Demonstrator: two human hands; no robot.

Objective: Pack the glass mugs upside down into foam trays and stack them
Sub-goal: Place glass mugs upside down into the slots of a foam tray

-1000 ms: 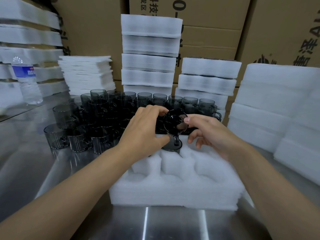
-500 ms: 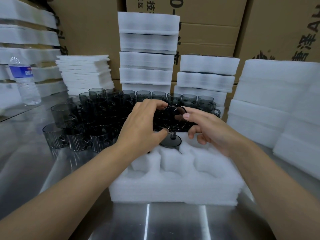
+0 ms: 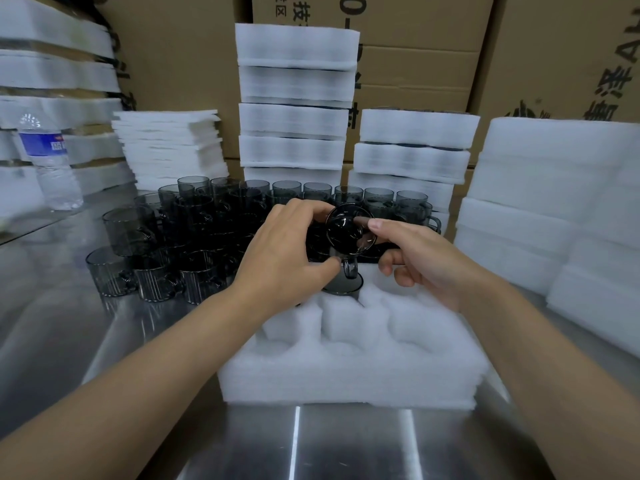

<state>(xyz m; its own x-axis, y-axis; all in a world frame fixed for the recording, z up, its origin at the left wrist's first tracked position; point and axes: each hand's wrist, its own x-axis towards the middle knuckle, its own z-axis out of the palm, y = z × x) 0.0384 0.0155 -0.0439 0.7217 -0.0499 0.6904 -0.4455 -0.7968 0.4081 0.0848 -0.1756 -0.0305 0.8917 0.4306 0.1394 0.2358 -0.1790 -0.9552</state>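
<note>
Here, the smoky dark glass mug (image 3: 349, 230) hangs tipped sideways just above the far row of the white pocketed foam tray (image 3: 346, 368), long axis towards the camera, handle down. The left grip (image 3: 284, 251) and right grip (image 3: 426, 258) curl round its rim, pinching it.

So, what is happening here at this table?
A person is filling a white foam tray on a steel table. The left hand and right hand together hold one glass mug, tilted, above the tray's far row. A second mug sits upside down in a far pocket just below it. Many loose mugs wait behind the tray, and stacked trays stand at the back.
</note>
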